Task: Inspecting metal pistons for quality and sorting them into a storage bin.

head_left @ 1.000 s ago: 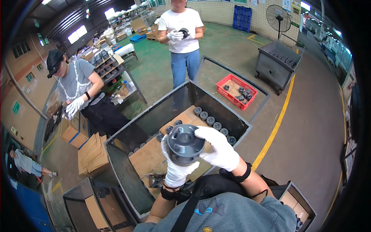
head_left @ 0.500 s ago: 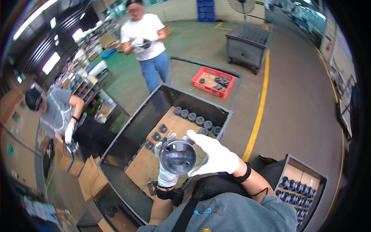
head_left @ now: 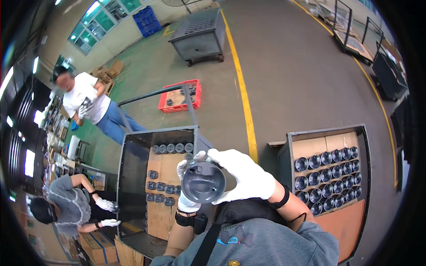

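A dark grey metal piston [head_left: 203, 182] is in front of my chest, its hollow side facing up toward me. My left hand [head_left: 188, 204], in a white glove, is closed round its left side; the piston hides part of the fingers. On the other side my gloved right hand [head_left: 248, 176] grips the piston's rim with thumb and fingers. Below and to the left, a deep metal cart [head_left: 162, 130] holds rows of similar pistons [head_left: 169, 189] on cardboard. The cart at my right [head_left: 327, 129] carries several rows of shiny dark pistons [head_left: 327, 174] on cardboard.
One co-worker in a white shirt [head_left: 91, 95] stands beyond the left cart, holding a dark part. Another, in a grey shirt [head_left: 71, 195], works at that cart's left side. A red crate [head_left: 197, 98] with parts sits on the floor. Farther off stands a grey wheeled bin [head_left: 199, 42].
My view has swung to the right, so the right cart shows much more fully. The piston stays between both hands and its hollow has turned a little. The grey-shirted co-worker's hands have moved apart.
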`<state>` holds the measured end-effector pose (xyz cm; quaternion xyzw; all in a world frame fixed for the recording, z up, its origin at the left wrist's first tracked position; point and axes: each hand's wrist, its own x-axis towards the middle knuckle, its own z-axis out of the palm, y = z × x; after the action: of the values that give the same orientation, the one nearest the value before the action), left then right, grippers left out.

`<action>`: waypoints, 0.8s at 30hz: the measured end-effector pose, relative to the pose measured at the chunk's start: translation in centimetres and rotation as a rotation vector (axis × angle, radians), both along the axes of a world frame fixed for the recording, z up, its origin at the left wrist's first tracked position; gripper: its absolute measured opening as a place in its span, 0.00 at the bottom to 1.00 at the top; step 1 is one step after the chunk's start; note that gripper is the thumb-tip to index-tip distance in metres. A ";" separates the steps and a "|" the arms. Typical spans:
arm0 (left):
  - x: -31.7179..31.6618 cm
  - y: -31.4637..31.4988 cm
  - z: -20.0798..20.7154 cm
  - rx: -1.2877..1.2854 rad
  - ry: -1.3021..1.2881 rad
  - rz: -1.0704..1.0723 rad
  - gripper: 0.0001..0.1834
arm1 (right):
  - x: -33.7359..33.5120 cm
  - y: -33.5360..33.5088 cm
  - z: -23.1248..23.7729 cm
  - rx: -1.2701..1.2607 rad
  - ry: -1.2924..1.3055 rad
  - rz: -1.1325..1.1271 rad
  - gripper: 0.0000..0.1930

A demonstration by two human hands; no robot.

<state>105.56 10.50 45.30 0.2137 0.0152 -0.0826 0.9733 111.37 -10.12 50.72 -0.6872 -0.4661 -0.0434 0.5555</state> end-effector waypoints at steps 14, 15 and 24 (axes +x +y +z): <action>4.8 -12.7 -5.6 0.769 -0.311 -0.276 0.56 | -0.1 -14.3 -3.4 -0.298 0.314 -0.406 0.54; 5.6 -13.5 -6.5 0.829 -0.343 -0.362 0.57 | -0.5 -14.7 -4.1 -0.383 0.367 -0.453 0.53; 7.3 -17.9 -11.4 0.750 0.225 -0.974 0.44 | -2.2 -24.8 -17.0 -0.195 0.871 -1.000 0.33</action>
<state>112.88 -7.39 33.93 0.5131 0.0463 -0.5277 0.6753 109.20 -34.93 33.69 -0.8223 0.1736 0.0283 0.5412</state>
